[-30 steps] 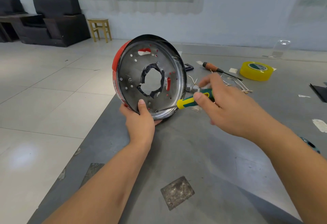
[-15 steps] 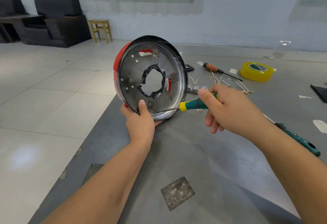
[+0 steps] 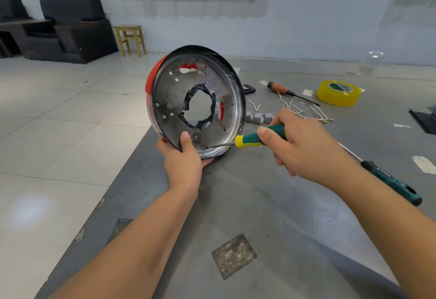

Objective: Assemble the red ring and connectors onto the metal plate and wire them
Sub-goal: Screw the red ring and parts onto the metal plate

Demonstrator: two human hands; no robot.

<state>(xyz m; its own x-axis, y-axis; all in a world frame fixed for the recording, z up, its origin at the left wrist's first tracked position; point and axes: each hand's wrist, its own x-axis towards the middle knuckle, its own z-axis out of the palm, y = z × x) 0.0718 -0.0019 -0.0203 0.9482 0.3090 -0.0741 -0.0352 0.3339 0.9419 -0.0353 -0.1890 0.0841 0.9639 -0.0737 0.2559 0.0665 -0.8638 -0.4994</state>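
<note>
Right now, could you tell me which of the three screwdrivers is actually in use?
The green-and-yellow screwdriver, gripped by the right hand, tip against the metal plate; the others lie on the table.

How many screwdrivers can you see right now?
3. A green and yellow screwdriver is gripped in the right hand, tip at the metal plate. An orange-handled screwdriver lies beside the yellow tape. A dark green screwdriver lies by the right forearm.

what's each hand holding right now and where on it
The left hand grips the metal plate by its bottom rim, thumb on the inner face. The right hand grips the screwdriver by its green handle.
</note>
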